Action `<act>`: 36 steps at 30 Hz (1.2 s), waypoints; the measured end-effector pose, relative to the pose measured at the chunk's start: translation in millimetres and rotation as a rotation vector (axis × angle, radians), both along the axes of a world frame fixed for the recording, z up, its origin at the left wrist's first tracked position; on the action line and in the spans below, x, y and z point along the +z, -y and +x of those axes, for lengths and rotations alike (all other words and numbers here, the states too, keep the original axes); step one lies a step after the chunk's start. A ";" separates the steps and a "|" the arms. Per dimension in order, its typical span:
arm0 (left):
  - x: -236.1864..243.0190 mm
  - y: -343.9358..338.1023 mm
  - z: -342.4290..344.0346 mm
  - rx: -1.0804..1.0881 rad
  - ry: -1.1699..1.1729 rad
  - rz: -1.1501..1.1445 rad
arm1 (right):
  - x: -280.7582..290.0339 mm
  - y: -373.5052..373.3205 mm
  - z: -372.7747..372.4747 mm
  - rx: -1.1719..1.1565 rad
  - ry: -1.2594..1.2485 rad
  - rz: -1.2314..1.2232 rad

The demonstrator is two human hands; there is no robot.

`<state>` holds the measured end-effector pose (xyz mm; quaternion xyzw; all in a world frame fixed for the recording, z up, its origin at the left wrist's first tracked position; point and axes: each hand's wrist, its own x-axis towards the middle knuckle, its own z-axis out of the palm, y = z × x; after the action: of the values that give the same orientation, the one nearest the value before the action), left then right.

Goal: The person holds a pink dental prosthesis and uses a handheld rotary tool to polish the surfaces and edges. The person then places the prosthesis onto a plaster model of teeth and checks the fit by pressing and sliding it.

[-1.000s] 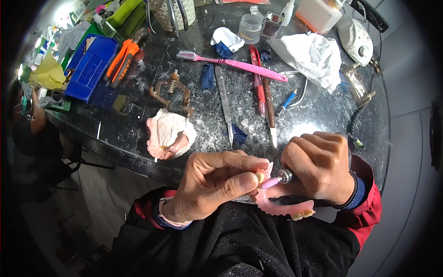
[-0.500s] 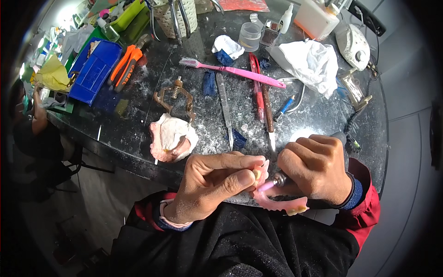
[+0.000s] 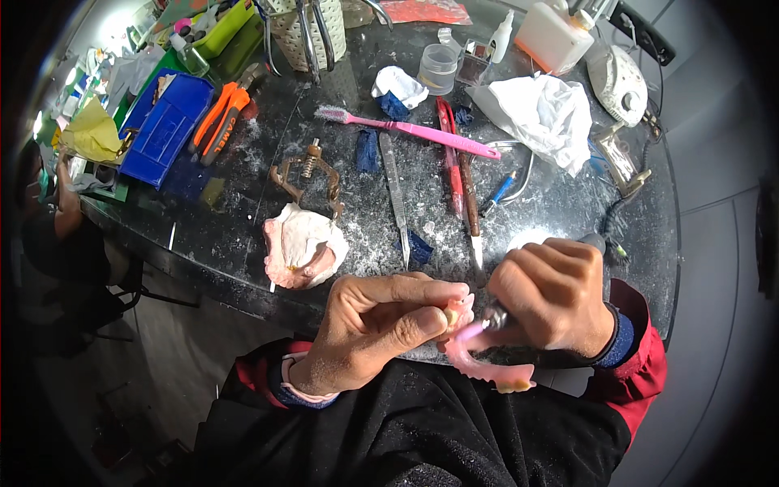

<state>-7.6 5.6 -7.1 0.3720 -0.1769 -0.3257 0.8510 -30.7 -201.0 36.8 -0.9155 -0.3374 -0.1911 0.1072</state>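
Pink denture plate point(image 3: 487, 368) sits at the near side of the scene, raised in the air between the two hands and over the black garment point(image 3: 381, 430), its curved free arm swinging out to the right with yellowish teeth at the end. The left hand point(image 3: 369, 329) has thumb and forefinger closed on the plate's far left end, a pinch that seems chosen to steady it while leaving the inner curve bare. The right hand point(image 3: 556, 296) is wrapped round a rotary handpiece point(image 3: 497, 315), a closed fist grip that probably gives firm control; its pinkish tip point(image 3: 471, 331) points left at the plate, though whether it touches cannot be told for sure. Holding both close together near the body likely lets one hand brace against the other. On the dusty black table point(image 3: 243, 243), a pink-and-white plaster model point(image 3: 304, 247) lies to the left, just beside a brass-coloured frame point(image 3: 308, 174), perhaps within reach for checking against. Farther off, a slim metal tool point(image 3: 394, 195), a wooden-handled knife point(image 3: 471, 203) and a pink toothbrush point(image 3: 414, 130) lie loose, presumably set beyond the hands so that the working space stays free.
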 end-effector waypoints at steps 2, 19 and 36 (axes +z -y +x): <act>0.6 0.0 0.1 0.005 -0.014 0.005 | -1.9 -0.9 -0.3 -0.087 -0.023 0.045; -1.9 0.4 -3.6 0.001 -0.009 0.016 | -4.6 -1.0 -3.6 0.050 0.054 -0.044; -1.9 1.0 -4.8 -0.055 -0.063 -0.053 | -10.1 3.7 -0.2 0.146 0.077 -0.012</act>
<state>-12.5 4.6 -9.0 0.3337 -0.1686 -0.3559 0.8565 -30.9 -204.8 26.7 -0.8811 -0.4082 -0.2156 0.1023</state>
